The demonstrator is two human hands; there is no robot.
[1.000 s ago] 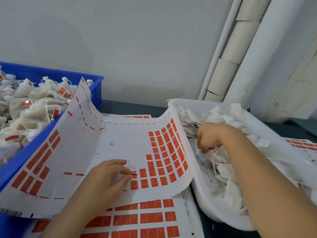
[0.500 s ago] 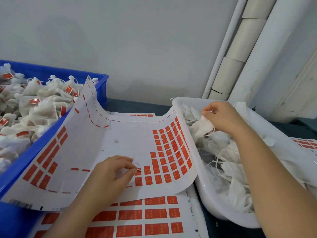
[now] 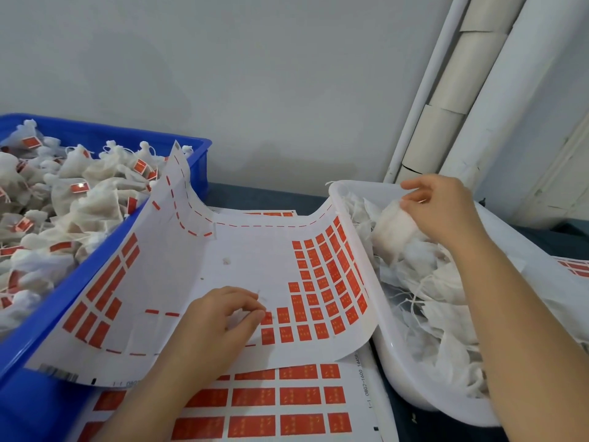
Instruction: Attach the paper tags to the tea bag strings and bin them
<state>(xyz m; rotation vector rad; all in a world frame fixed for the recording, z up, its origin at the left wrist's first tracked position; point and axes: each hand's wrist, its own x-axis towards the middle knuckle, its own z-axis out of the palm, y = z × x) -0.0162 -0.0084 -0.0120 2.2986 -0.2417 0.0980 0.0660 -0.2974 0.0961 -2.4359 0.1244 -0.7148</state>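
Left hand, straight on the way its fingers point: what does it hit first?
Left hand points right along the sheet: first the red tags right at its fingertips, then probably the white tub wall; depth is unclear.

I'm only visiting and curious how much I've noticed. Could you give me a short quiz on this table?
1. True or false: the right hand holds a tea bag over the white tub.
2. Which holds the tagged bags? A: blue crate. B: white tub. C: neither.
3. Fill in: the left hand rests on the sheet of red ____.
Key: 1 true; 2 A; 3 tags.
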